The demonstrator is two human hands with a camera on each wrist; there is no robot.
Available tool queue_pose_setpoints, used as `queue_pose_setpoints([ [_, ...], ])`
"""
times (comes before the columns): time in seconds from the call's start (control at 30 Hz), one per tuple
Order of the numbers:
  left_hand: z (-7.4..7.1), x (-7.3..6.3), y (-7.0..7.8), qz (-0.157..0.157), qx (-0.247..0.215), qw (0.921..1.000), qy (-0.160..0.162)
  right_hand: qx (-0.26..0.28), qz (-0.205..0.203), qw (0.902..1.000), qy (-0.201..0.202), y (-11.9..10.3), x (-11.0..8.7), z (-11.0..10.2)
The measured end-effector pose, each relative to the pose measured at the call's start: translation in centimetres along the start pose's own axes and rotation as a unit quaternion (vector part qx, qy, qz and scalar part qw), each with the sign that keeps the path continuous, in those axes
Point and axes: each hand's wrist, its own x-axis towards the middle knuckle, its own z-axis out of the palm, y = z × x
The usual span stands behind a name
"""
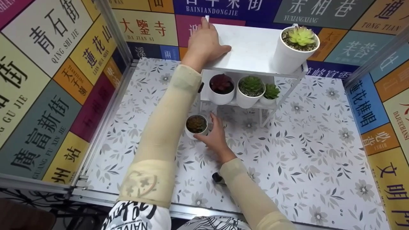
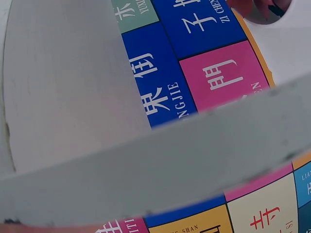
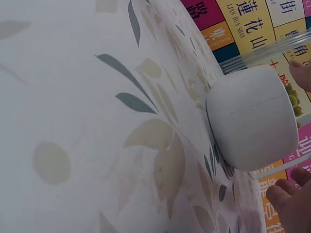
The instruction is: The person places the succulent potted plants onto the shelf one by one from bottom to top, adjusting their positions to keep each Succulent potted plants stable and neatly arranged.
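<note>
My left hand [image 1: 207,43] lies on the left end of a white two-tier shelf [image 1: 246,44], fingers extended toward its back corner and thumb spread. On the floral mat, my right hand [image 1: 217,135] stands beside a small white pot with a brownish succulent [image 1: 196,124]. Its thumb and fingers are spread around the pot's right side. In the right wrist view the white pot [image 3: 252,119] sits between fingers [image 3: 286,199] and thumb, with gaps on both sides. The left wrist view is mostly filled by a pale shelf bar [image 2: 155,155]; the left fingers are largely hidden there.
A white pot with a light green succulent [image 1: 297,48] stands at the shelf top's right end. The lower tier holds a dark red succulent [image 1: 221,88], a green succulent [image 1: 250,91] and a smaller green one [image 1: 271,94]. Sign-covered panels [image 1: 73,95] enclose the floral mat [image 1: 306,153].
</note>
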Motion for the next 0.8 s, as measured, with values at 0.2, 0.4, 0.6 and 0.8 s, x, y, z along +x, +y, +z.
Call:
queue_pose_setpoints([
  [0.2,0.0,-0.1,-0.2,0.006,-0.001,0.9999,0.008,-0.02,-0.016,0.9996,-0.011,0.6,0.5,0.6],
  [0.4,-0.1,0.0,-0.2,0.006,0.002,1.0,0.006,-0.025,0.003,0.9996,-0.016,1.3,0.5,1.6],
  [0.6,-0.2,0.0,0.1,0.0,0.006,1.0,0.001,-0.019,-0.005,0.9998,-0.006,1.6,0.6,2.2],
  [0.8,0.0,0.0,0.1,-0.003,0.0,1.0,0.001,-0.019,0.003,0.9997,-0.012,1.6,0.9,2.7],
])
